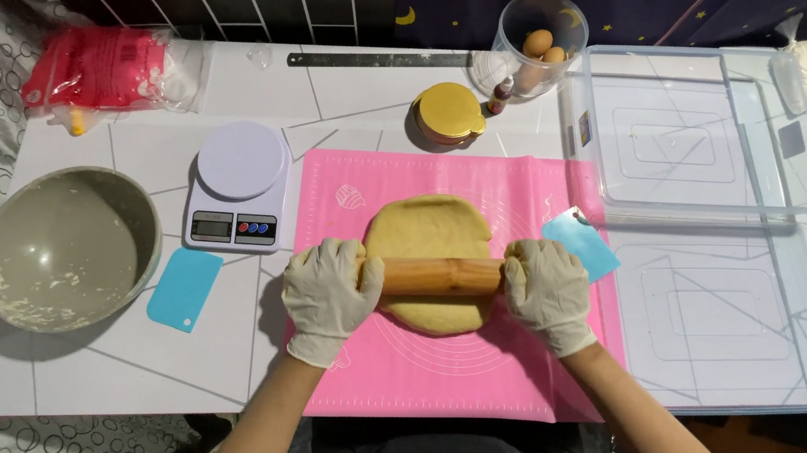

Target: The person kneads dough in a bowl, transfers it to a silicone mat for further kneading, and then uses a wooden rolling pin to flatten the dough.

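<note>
A flat oval of yellow dough (428, 231) lies on a pink silicone mat (428, 369). A wooden rolling pin (440, 276) rests across the near part of the dough. My left hand (326, 293), in a white glove, grips the pin's left end. My right hand (547, 290), also gloved, grips its right end. Both palms press down on the pin's ends, which are hidden under them.
A white kitchen scale (237, 189), a light blue scraper (185, 289) and a grey bowl (67, 246) sit left. A second blue scraper (589, 246) lies by my right hand. Clear plastic box (703, 138) and lid (733, 321) lie right. A gold-lidded jar (447, 113) and egg container (540, 41) stand behind.
</note>
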